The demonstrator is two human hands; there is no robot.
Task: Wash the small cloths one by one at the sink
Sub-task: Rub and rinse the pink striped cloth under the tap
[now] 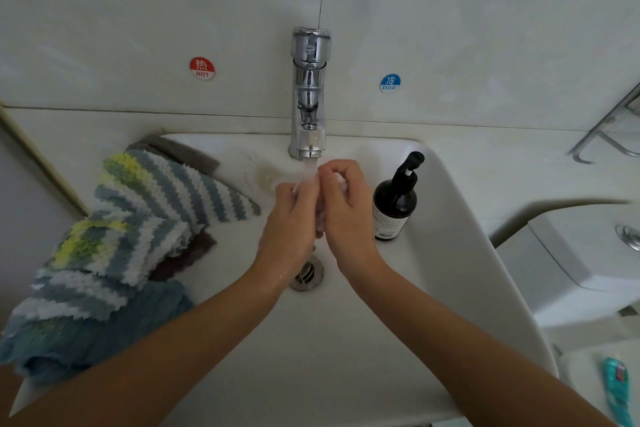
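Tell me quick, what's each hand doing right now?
Left hand: closed on the small white cloth under the running tap.
Right hand: closed on the same cloth.

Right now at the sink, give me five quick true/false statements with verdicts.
1. Water runs from the tap. True.
2. Both hands hold a white cloth under the stream: left hand, right hand. True.
3. The black bottle stands left of the hands. False: it stands to their right.
4. The striped cloths lie on the sink's right rim. False: left rim.
5. The HOT sticker is right of the tap. False: it is left.
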